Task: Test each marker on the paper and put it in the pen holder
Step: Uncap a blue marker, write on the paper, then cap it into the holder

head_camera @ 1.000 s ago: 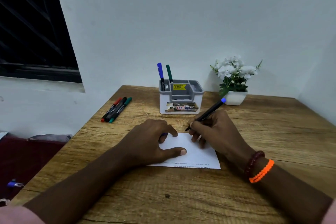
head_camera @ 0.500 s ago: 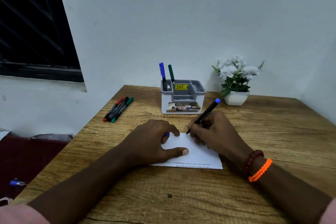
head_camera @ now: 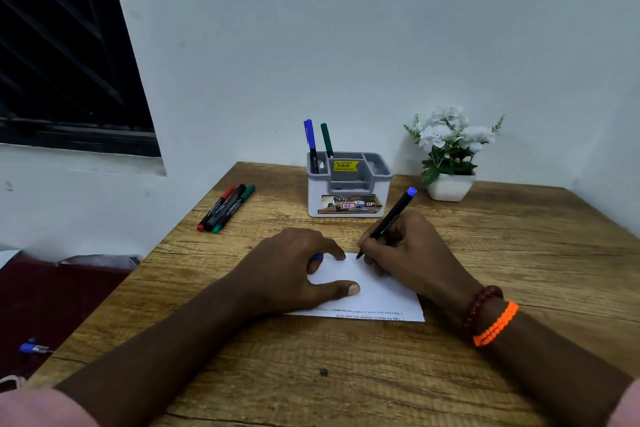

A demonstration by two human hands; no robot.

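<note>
Right hand [head_camera: 412, 253] gripping a blue-ended marker [head_camera: 389, 220], tip still at the paper's [head_camera: 377, 291] far edge, barely shifted. Left hand [head_camera: 294, 270] still pinning paper, fingers curled around a blue cap [head_camera: 317, 256]. Testing apparently ongoing; pen holder [head_camera: 348, 184] next.

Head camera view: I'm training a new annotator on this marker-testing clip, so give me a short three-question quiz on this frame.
1. True or false: the pen holder already has two markers standing in it.
2. How many markers lie loose on the table to the left of the holder? A) one B) three C) five
3. Fill in: the right hand holds a black marker with a ____ end cap, its tip at the paper.

Key: 1. True: a blue marker and a green marker. 2. B: the three loose markers. 3. Blue.
</note>
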